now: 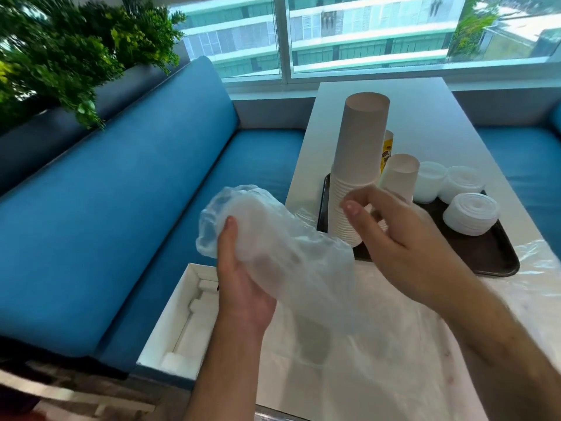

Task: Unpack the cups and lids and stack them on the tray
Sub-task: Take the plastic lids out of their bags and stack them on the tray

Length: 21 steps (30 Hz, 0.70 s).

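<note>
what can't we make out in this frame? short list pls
- Head view: contents of the plastic bag in the left hand, blurred by cloudy film.
- Yellow printed cup: mostly hidden behind the tall cup stack.
- Right hand: fingertips blurred, grip unclear.
- Tray: near left corner covered by bag and hand.

A single wide-angle view comes from the person's head, looking forward and steeply down over both forearms onto the white tabletop. It sits close to the hands, which fill the lower middle, while the dark tray lies just beyond them. Toward the top edge it reaches the window, with straight lines bowed by the lens.
</note>
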### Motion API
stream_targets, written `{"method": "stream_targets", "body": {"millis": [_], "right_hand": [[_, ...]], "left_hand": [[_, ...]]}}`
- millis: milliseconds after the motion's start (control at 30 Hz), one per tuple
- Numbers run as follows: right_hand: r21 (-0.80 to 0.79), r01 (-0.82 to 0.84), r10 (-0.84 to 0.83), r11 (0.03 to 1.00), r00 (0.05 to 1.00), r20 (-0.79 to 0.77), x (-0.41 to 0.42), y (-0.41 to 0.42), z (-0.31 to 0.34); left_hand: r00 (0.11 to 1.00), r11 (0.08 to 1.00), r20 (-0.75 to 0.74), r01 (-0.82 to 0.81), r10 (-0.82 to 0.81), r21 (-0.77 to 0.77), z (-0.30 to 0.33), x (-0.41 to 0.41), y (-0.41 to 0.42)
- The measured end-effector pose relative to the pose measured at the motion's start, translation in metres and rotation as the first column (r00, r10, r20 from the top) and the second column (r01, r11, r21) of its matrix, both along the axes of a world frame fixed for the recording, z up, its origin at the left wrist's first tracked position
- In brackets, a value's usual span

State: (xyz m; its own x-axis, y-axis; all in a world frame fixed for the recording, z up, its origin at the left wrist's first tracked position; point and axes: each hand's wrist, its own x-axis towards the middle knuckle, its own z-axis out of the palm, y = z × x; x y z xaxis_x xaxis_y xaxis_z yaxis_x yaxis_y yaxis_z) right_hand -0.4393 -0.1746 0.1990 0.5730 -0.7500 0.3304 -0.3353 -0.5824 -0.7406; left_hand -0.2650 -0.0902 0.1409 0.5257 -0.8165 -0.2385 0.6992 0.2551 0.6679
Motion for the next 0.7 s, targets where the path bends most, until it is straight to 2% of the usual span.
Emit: {"method": "stream_targets", "body": {"millis": [33,67,133,167,267,367,467,600,633,700], "right_hand": [[-0.015,0.045,-0.045,0.999,0.998,0.034,0.001,0.001,0.000],[-0.001,0.065,-0.065,0.998,0.998,0.002,0.005,0.006,0.004],[0.038,0.021,-0.012,0.999,0.977,-0.211,0.014,0.017,0.004],[0.038,-0.016,0.026,0.999,0.964,-0.266,0.020,0.022,0.001],[-0.005,-0.037,0.035,0.999,0.973,-0.227,0.027,0.024,-0.013],[-0.045,-0.125,0.114,0.991,0.973,-0.202,0.020,0.021,-0.024],[-0.004,-0.189,0.181,0.982,0.948,-0.263,0.007,0.016,-0.045],[0.089,-0.132,0.153,0.987,0.935,-0.320,-0.005,0.003,-0.074],[0.119,-0.135,0.169,0.984,0.922,-0.348,-0.006,0.000,-0.077],[0.162,-0.152,0.208,0.975,0.880,-0.427,-0.008,-0.007,-0.075]], "left_hand": [[0.999,0.999,0.030,0.022,-0.022,0.024,0.004,-0.004,0.000],[0.998,0.999,0.055,0.028,-0.030,0.036,0.006,-0.008,-0.001],[0.996,0.999,0.086,0.015,-0.018,0.030,0.010,-0.017,-0.003],[0.996,0.999,0.092,-0.022,0.019,0.030,0.010,-0.020,-0.004],[0.991,0.995,0.100,-0.091,0.087,0.037,0.014,-0.024,-0.006],[0.992,0.992,0.030,-0.122,0.121,0.043,0.014,-0.021,-0.007],[0.988,0.989,-0.043,-0.144,0.146,0.040,0.018,-0.016,-0.005],[0.993,0.997,-0.093,-0.072,0.071,-0.009,0.026,-0.014,-0.003],[0.995,0.997,-0.065,-0.076,0.076,0.004,0.025,-0.015,-0.003],[0.991,0.995,0.097,-0.091,0.088,0.033,0.019,-0.021,-0.005]]}}
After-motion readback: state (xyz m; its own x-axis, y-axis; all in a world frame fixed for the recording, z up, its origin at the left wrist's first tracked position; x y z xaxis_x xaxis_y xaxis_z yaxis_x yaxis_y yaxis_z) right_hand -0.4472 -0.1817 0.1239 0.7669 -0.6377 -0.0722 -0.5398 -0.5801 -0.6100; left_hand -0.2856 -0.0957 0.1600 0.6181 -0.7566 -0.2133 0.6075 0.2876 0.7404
